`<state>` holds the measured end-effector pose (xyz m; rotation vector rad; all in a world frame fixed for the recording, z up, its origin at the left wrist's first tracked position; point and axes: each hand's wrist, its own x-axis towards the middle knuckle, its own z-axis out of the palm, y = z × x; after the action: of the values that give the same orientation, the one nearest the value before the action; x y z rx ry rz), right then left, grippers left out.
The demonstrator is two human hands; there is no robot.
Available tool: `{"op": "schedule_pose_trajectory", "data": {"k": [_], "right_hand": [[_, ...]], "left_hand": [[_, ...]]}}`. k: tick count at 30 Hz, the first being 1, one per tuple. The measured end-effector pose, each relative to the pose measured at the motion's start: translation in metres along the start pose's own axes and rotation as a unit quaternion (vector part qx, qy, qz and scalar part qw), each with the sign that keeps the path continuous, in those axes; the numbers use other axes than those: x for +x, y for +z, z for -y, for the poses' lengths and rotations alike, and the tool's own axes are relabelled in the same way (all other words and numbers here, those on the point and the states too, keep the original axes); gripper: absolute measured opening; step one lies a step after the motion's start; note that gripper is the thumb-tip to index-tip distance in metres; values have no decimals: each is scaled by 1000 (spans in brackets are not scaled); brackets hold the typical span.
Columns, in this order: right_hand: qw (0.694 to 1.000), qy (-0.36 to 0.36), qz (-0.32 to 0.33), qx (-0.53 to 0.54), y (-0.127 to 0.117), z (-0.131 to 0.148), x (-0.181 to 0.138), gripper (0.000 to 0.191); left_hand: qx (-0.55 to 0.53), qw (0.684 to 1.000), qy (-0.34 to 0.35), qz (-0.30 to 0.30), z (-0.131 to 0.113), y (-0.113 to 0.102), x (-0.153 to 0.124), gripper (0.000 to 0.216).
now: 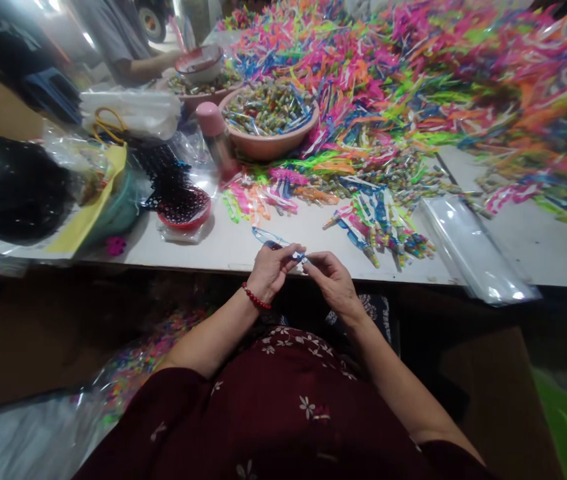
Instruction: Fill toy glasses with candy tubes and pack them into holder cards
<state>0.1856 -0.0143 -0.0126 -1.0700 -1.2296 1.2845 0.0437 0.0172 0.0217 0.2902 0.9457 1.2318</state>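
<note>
Both hands meet just over the table's front edge. My left hand [272,268], with a red bead bracelet at the wrist, pinches a slim blue plastic piece [269,235] whose long clear-blue end sticks out to the left. My right hand [332,280] has its thumb and fingers closed at the other end of this piece, where a small white bit shows between the fingertips. What exactly the piece is cannot be made out. Behind the hands lie small bright plastic pieces [263,200]. To their right is a bunch of blue, pink and green pieces [371,217] with multicoloured ends.
A large heap of bright plastic pieces [363,80] covers the back. A pink bowl [268,148] of small items stands beside a pink-capped flask [218,143]. Clear plastic bags [478,247] overhang the edge at right. At left are a red dish [186,217] and a black bag [18,193]. Another person's arm [151,68] shows behind.
</note>
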Motion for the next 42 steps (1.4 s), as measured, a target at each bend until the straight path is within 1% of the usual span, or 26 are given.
{"op": "schedule_pose_trajectory", "data": {"k": [2, 8, 13, 18, 25, 31, 35, 39, 42], "right_hand": [[1000, 6, -3, -1, -1, 1, -1, 32], [999, 23, -16, -32, -5, 5, -6, 35], [998, 39, -28, -27, -10, 9, -9, 34], [998, 36, -28, -36, -13, 11, -10, 31], [998, 14, -34, -55, -15, 9, -10, 31], [997, 20, -20, -67, -19, 11, -10, 31], [997, 25, -14, -75, -21, 11, -9, 32], [995, 27, -11, -94, -19, 9, -11, 32], [992, 26, -9, -124, -14, 8, -14, 31]], "left_hand": [[4, 1000, 2, 1, 1, -1, -2, 24], [36, 999, -3, 4, 3, -6, -4, 27], [46, 999, -10, 16, 5, -8, -2, 23], [50, 998, -9, 26, 7, -11, 0, 22], [54, 998, -25, 15, 9, -12, 1, 18], [50, 998, -29, 28, 11, -13, 2, 19], [77, 996, -21, 29, 8, -11, 0, 25], [88, 994, 3, 60, 5, -13, -2, 35], [97, 993, 4, 74, 7, -15, -1, 42]]}}
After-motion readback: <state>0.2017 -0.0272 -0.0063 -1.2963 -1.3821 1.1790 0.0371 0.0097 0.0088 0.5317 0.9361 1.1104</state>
